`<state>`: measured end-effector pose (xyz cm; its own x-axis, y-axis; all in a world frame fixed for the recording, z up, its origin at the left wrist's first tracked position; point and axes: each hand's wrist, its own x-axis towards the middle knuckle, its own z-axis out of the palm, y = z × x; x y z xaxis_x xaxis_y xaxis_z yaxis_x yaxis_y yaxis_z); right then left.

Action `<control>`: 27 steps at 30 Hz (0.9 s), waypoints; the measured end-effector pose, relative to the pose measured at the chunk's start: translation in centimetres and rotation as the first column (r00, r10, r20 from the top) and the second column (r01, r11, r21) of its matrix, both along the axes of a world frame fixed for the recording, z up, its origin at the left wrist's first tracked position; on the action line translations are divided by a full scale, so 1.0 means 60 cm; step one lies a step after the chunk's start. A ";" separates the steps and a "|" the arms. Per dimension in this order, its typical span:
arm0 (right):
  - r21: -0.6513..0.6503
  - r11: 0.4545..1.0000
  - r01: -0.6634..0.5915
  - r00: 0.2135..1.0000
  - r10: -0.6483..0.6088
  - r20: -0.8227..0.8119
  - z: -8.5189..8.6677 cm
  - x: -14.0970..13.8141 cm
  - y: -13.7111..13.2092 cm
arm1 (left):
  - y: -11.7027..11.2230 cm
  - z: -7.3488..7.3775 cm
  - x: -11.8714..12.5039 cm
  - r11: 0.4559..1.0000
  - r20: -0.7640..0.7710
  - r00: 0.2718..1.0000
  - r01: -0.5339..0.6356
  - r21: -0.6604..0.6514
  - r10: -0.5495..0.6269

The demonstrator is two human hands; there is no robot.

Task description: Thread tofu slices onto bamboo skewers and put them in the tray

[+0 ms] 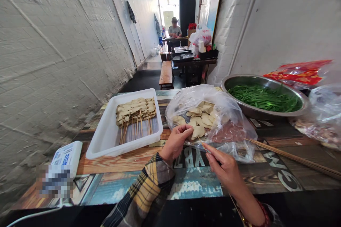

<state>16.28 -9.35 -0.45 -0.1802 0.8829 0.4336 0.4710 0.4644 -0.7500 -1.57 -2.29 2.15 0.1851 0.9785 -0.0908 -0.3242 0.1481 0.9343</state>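
Between the thumb and fingers of my left hand (177, 142) is a pale, flat food slice (198, 132). My right hand (225, 165) pinches a thin wooden skewer (203, 143), its tip at the lower edge of that slice; whether it has gone in, I cannot tell. Just behind my hands, an open clear plastic bag (183, 95) holds a heap of similar slices (206, 115). To the left, a white plastic tray (102, 142) contains stacked skewers of threaded slices (135, 108), their sticks pointing toward me.
A metal bowl of green chives (263, 97) stands at the back right, beside a red package (301, 72) and a clear bag (325, 113). Loose skewers (293, 156) lie at right. A white box (66, 156) with a cable sits left. Far off, a person (174, 30) sits at a table.
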 end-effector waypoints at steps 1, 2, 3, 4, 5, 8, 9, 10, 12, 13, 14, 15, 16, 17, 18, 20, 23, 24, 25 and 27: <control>-0.004 1.000 0.001 1.000 -0.001 0.000 0.000 0.000 0.000 | 0.000 0.000 0.001 1.000 -0.004 1.000 -0.015 0.010 0.016; -0.008 1.000 0.003 1.000 -0.003 -0.002 0.000 -0.001 0.001 | 0.000 0.001 0.001 1.000 -0.008 1.000 -0.024 0.016 0.024; -0.013 1.000 0.005 1.000 -0.005 -0.005 0.000 -0.001 0.001 | 0.000 0.000 0.001 0.999 -0.010 0.999 -0.031 0.019 0.031; -0.019 1.000 0.007 1.000 -0.007 -0.008 0.000 -0.001 0.001 | 0.000 0.000 0.001 0.999 -0.011 0.999 -0.037 0.021 0.037; -0.025 1.000 0.008 1.000 -0.009 -0.012 0.000 -0.002 0.001 | 0.000 0.000 0.001 0.999 -0.013 0.999 -0.041 0.024 0.042; -0.051 0.999 0.012 1.000 -0.013 -0.025 0.001 -0.004 0.001 | 0.001 -0.002 0.002 0.997 -0.025 0.998 -0.053 0.047 0.054; -0.060 0.998 0.013 0.999 -0.015 -0.030 0.002 -0.005 0.001 | 0.001 -0.002 0.002 0.996 -0.037 0.998 -0.056 0.064 0.059; -0.069 0.998 0.016 0.999 -0.018 -0.035 0.003 -0.005 0.000 | 0.000 -0.002 0.002 0.995 -0.057 0.996 -0.060 0.084 0.065; -0.078 0.997 0.020 0.999 -0.024 -0.048 0.003 -0.006 -0.001 | -0.001 -0.001 0.003 0.989 -0.118 0.989 -0.073 0.130 0.089; -0.078 0.997 0.024 0.998 -0.028 -0.055 0.004 -0.006 -0.001 | -0.001 -0.001 0.003 0.985 -0.154 0.983 -0.078 0.153 0.101; -0.075 0.997 0.029 0.998 -0.033 -0.061 0.004 -0.007 -0.001 | -0.002 0.000 0.003 0.981 -0.190 0.975 -0.079 0.175 0.112; -0.070 0.997 0.034 0.997 -0.039 -0.068 0.003 -0.007 -0.001 | -0.002 0.001 0.004 0.977 -0.225 0.967 -0.078 0.197 0.123; -0.067 0.997 0.041 0.996 -0.046 -0.072 0.003 -0.008 -0.001 | -0.003 0.002 0.004 0.972 -0.259 0.956 -0.077 0.222 0.135; -0.067 0.996 0.051 0.996 -0.056 -0.075 0.002 -0.008 -0.001 | -0.003 0.003 0.004 0.965 -0.297 0.943 -0.075 0.251 0.151; -0.071 0.996 0.061 0.995 -0.066 -0.076 0.001 -0.009 -0.001 | -0.003 0.003 0.004 0.955 -0.341 0.924 -0.075 0.286 0.174; -0.079 0.994 0.080 0.993 -0.086 -0.078 -0.002 -0.009 0.000 | -0.003 0.004 0.004 0.927 -0.434 0.867 -0.077 0.367 0.244; -0.091 0.992 0.092 0.991 -0.100 -0.091 -0.004 -0.010 0.001 | -0.002 0.003 0.004 0.885 -0.537 0.770 -0.077 0.459 0.345; -0.096 0.991 0.092 0.990 -0.101 -0.096 -0.005 -0.010 0.002 | -0.002 0.002 0.004 0.879 -0.555 0.749 -0.075 0.471 0.361; -0.102 0.991 0.091 0.990 -0.101 -0.100 -0.005 -0.010 0.002 | -0.001 0.001 0.003 0.877 -0.566 0.738 -0.072 0.476 0.368; -0.120 0.989 0.084 0.990 -0.096 -0.104 -0.005 -0.009 0.002 | -0.001 -0.001 0.002 0.872 -0.573 0.732 -0.059 0.485 0.368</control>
